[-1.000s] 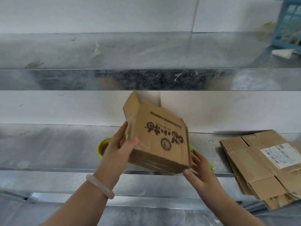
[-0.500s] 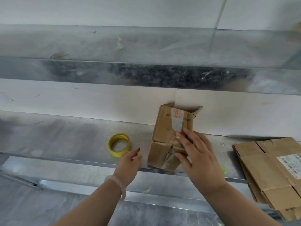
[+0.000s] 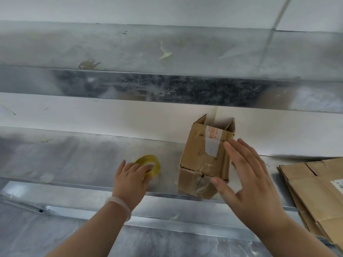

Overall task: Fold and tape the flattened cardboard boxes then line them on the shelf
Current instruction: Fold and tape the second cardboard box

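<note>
Grey metal shelf [image 3: 83, 160], open stretch at left | small brown cardboard box [image 3: 198, 160] upright at front edge, red print on tape strip [image 3: 211, 143] unreadable | left hand [image 3: 130, 177] curls over yellow tape roll [image 3: 155, 164] | right hand [image 3: 248, 175] spread, empty, beside box | flattened brown cardboard stack [image 3: 315, 191] overhangs edge, right.

The box [image 3: 202, 160] stood upright on the shelf [image 3: 74, 154], the right hand [image 3: 246, 175] spread open just beside it. The left hand [image 3: 130, 178] lay over the yellow tape roll [image 3: 153, 163], its grip blurred.
</note>
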Demonstrator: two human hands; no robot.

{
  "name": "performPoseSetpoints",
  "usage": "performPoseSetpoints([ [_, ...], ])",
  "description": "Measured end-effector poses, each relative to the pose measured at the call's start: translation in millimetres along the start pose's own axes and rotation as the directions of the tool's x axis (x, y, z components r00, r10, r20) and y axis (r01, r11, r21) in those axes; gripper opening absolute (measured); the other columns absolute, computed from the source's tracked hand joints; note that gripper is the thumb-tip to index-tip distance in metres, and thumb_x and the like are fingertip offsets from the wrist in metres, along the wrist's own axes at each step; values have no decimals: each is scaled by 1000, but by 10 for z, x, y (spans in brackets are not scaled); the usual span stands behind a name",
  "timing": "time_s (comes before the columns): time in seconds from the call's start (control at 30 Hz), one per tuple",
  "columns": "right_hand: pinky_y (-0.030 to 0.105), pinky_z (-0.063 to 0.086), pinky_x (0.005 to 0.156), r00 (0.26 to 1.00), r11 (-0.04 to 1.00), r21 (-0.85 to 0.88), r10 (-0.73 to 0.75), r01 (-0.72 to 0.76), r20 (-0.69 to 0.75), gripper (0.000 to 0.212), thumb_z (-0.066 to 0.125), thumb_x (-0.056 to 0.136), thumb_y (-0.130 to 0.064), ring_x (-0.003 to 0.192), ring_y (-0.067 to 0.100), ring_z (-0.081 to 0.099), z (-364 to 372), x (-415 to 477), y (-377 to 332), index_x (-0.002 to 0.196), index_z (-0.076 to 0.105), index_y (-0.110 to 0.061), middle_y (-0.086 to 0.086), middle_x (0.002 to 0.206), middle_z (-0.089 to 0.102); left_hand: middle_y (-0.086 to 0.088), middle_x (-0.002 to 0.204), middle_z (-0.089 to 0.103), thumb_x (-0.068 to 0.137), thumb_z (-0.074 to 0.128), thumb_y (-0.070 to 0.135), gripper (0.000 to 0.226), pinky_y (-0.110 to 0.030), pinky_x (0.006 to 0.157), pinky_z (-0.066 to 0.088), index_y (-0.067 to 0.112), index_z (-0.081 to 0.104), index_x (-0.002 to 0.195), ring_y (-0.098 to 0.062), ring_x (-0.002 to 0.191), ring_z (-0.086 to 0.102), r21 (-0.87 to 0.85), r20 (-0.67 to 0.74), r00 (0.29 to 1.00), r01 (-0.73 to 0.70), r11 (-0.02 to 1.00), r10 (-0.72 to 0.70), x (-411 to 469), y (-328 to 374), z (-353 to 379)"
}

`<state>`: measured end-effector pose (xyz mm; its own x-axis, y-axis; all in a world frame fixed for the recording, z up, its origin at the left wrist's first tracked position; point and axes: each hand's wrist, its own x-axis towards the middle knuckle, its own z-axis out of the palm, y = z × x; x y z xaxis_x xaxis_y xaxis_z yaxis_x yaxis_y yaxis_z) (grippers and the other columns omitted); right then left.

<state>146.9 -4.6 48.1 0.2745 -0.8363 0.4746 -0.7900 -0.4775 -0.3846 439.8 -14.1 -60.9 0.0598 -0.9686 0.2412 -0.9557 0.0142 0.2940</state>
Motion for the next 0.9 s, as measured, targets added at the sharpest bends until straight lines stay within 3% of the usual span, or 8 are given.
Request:
performPoseSetpoints([
  [0.13, 35, 29, 116, 988, 988, 11, -153, 153, 18, 51, 46, 95, -45, 140, 16, 37, 8, 256, -381, 134, 57, -15, -2, 141, 53, 10, 92, 68, 87, 49, 38, 26, -48, 103, 40, 23, 67, 98, -15, 87, 63, -228, -160, 982, -139, 964, 104, 19, 256, -481],
  [0.27, 24, 31, 109, 981, 998, 33, -63, 58, 184, 56, 39, 93, -55, 128, 5, 38, 125, 467, -700, 136, 55, -23, -9, 136, 56, 11, 98, 65, 88, 54, 33, 22, -43, 104, 41, 19, 66, 101, -12, 91, 60, -288, -286, 935, -294, 912, 211, 61, 507, -946],
  [0.33, 17, 33, 101, 976, 996, 83, 14, -33, 218, 47, 49, 94, -50, 121, 5, 46, 138, 521, -768, 133, 58, -26, -11, 129, 60, 10, 98, 66, 90, 53, 35, 23, -41, 105, 40, 19, 66, 102, -11, 92, 60, -292, -285, 926, -329, 898, 247, 84, 598, -1075],
  [0.43, 0, 33, 80, 987, 970, 197, 122, -141, 106, 26, 66, 89, -37, 97, 0, 55, 104, 525, -778, 112, 71, -27, -12, 104, 67, 9, 100, 65, 91, 52, 37, 24, -35, 96, 45, 22, 66, 104, -10, 94, 57, -280, -263, 914, -379, 882, 310, 104, 671, -1163],
  [0.53, 1, 36, 71, 980, 965, 189, 166, -184, 106, 7, 68, 88, -31, 81, 0, 54, 45, 497, -778, 91, 72, -27, -18, 86, 61, 11, 101, 66, 91, 51, 39, 26, -25, 84, 44, 24, 66, 106, -9, 91, 58, -248, -246, 894, -433, 867, 376, 112, 691, -1196],
  [0.63, 4, 38, 71, 963, 954, 197, 191, -228, 189, 6, 64, 91, -29, 87, -2, 53, -12, 464, -775, 86, 65, -27, -18, 83, 57, 10, 98, 71, 90, 48, 46, 36, -24, 77, 47, 23, 69, 109, -10, 83, 64, -199, -184, 877, -476, 857, 444, 137, 718, -1247],
  [0.77, 8, 42, 70, 932, 884, 328, 258, -334, 254, 12, 62, 92, -25, 85, -2, 54, -138, 401, -831, 82, 61, -30, -13, 84, 61, 9, 65, 64, 82, 39, 67, 50, -26, 56, 50, 28, 71, 87, -8, 59, 58, -179, -77, 936, -351, 919, 343, 240, 754, -1374],
  [0.9, 14, 50, 71, 891, 726, 517, 352, -454, 287, 16, 56, 96, -21, 79, -1, 65, -188, 405, -871, 83, 60, -28, -12, 82, 71, 6, 56, 54, 68, 29, 83, 62, -24, 52, 39, 27, 57, 65, -10, 57, 53, -192, 23, 973, -223, 956, 232, 305, 751, -1442],
])
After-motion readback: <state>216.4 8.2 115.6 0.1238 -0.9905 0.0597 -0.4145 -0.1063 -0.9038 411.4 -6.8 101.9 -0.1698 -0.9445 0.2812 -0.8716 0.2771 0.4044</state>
